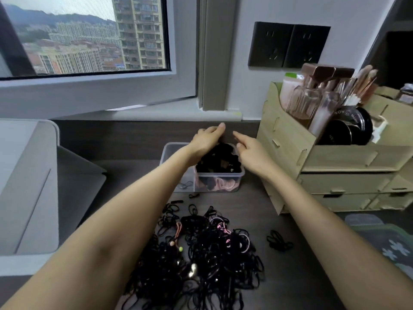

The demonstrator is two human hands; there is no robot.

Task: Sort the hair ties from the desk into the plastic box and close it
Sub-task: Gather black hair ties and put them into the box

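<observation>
A clear plastic box (218, 175) stands on the dark desk (279, 253), its right compartment heaped with black and pink scrunchies (220, 163). The left compartment (186, 184) holds a few thin ties. My left hand (206, 138) rests over the box's far rim, fingers extended on the black scrunchies. My right hand (247, 148) is at the box's right far corner, fingers pointing to the wall, touching the heap. A large pile of thin black hair ties (199, 253), with some pink ones, lies on the desk in front of the box. No lid is in sight.
A wooden cosmetics organiser (330, 157) with brushes and drawers stands right of the box. A grey laptop or case (29, 186) lies at the left. A small loose bunch of ties (279, 240) lies at the right. Window sill and wall sockets are behind.
</observation>
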